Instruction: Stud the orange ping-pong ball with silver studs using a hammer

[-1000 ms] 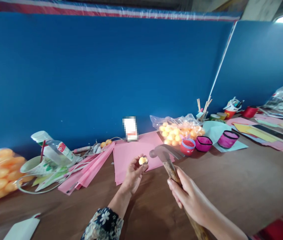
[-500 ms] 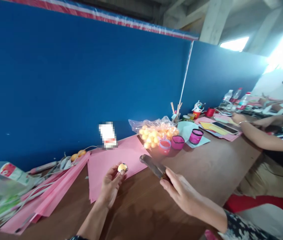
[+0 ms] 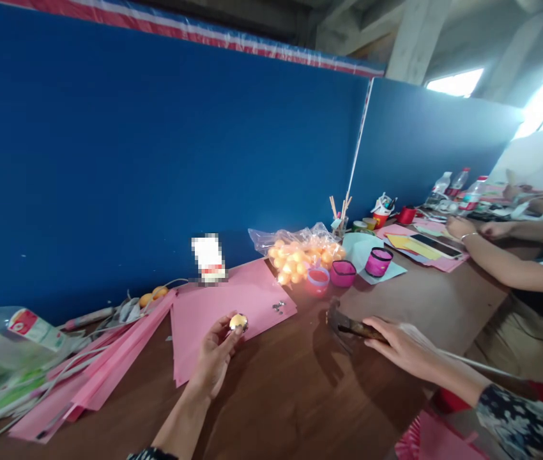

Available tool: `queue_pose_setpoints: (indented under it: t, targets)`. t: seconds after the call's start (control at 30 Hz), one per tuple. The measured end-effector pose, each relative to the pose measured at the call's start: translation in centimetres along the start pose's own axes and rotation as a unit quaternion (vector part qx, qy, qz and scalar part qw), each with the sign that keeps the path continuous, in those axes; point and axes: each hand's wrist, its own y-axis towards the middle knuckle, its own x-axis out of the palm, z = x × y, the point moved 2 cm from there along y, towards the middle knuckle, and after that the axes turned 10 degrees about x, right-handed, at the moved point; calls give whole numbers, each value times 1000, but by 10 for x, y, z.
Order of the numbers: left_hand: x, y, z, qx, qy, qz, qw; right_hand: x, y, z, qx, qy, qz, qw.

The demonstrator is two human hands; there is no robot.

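Observation:
My left hand (image 3: 215, 354) pinches a small yellow ball (image 3: 237, 322) with shiny silvery bits round its edge, above the pink sheets (image 3: 199, 332). Its fingers hide part of the ball. Over the brown tabletop to the right, my right hand (image 3: 408, 348) grips a hammer (image 3: 351, 328) by its handle, the dark metal head pointing left. Between the two hands, several tiny silvery metal pieces (image 3: 278, 308) lie on the right edge of the pink sheets.
Behind are a clear bag of orange balls (image 3: 293, 259), a pink cup (image 3: 342, 273) and a black-rimmed pink holder (image 3: 378, 262). Folded pink strips (image 3: 94, 377) and bottles (image 3: 36, 329) lie left. A co-worker's arms (image 3: 496, 252) rest on the table at right, near a phone (image 3: 437, 245).
My right hand has swung the hammer away to the right and lower, uncovering the small metal pieces on the pink sheets. My left hand has hardly moved and still holds the ball.

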Motion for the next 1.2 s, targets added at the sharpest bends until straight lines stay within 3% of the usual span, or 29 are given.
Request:
queue_pose_setpoints:
  t: [0.2,0.67,1.0,1.2]
  targets:
    - [-2,1,-3,-4,0,-4,1000,4,8,10,-5,-27,-12,1000]
    - [3,-1,3,0,9,6,1000,5,20,7,-55,-45,-10,997]
    - [-2,1,-4,-4,10,-11,1000,17,32,28,-67,-40,11,997]
    - [-1,1,-2,-5,24,-14,1000,7,38,24,-79,-41,6,996]
